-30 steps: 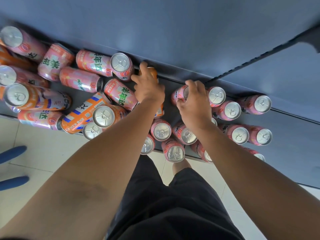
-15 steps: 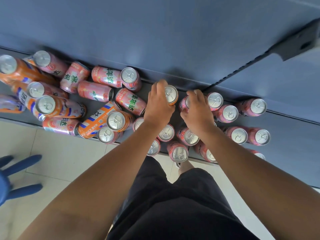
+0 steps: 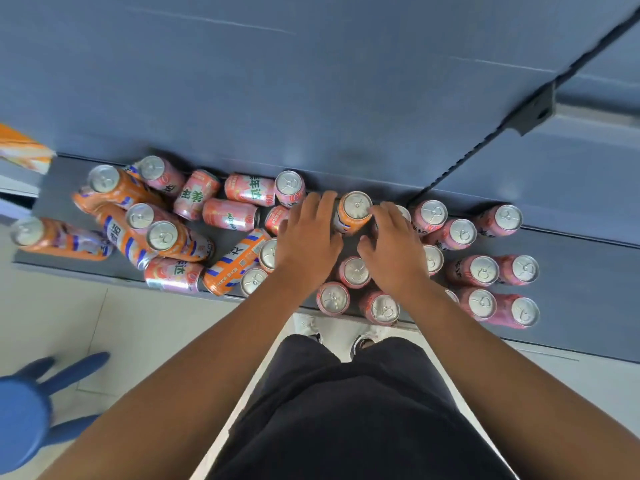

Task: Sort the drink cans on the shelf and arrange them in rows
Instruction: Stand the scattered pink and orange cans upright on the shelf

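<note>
An orange can (image 3: 354, 212) is standing up near the back edge of the shelf (image 3: 571, 268), right between the two hands. The left hand (image 3: 308, 233) is touching its left side with fingers (image 3: 320, 206) spread apart, and the right hand (image 3: 393, 249) is touching its right side with fingers (image 3: 384, 211) spread apart too, so neither hand is wrapping around it. Pink cans (image 3: 460, 233) are standing in rows toward the right, and more cans (image 3: 228, 214) are lying mixed up toward the left end.
</note>
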`<state>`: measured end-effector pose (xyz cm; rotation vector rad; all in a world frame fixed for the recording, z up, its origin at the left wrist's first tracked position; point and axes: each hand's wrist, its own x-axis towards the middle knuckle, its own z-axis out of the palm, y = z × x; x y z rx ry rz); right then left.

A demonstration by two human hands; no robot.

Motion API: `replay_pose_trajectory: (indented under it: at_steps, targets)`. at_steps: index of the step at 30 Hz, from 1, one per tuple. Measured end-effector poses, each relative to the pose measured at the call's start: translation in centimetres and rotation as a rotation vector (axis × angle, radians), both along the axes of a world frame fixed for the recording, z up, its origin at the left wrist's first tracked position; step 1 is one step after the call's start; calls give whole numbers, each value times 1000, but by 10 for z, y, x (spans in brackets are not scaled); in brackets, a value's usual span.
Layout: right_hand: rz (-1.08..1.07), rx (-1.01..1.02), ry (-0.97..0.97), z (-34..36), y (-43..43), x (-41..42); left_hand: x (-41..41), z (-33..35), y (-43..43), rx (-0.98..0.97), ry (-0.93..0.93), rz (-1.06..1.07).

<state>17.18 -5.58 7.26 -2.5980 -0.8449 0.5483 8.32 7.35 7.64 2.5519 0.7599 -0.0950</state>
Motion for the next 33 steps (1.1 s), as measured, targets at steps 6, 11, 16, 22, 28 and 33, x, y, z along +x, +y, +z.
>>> replay_pose_trajectory:
  at_steps: [6,11,16,22,28,33]
  targets:
    - [153,80,14,21,24,-18,-58,19,11,187,91,121]
    - [283,90,93,26,33,-22,-107,26,3,222,139,275]
    - [305,77,192,27,41,-24,-138,23,-5,238,293,307]
    - [271,43,335,19,65,-27,-143,12,15,295,386,239]
    - [163,-87,383,-2,100,-29,-144,-18,61,266,414,98]
    - [12,-195,477,-28,122,-28,-159,-58,95,191,544,-104]
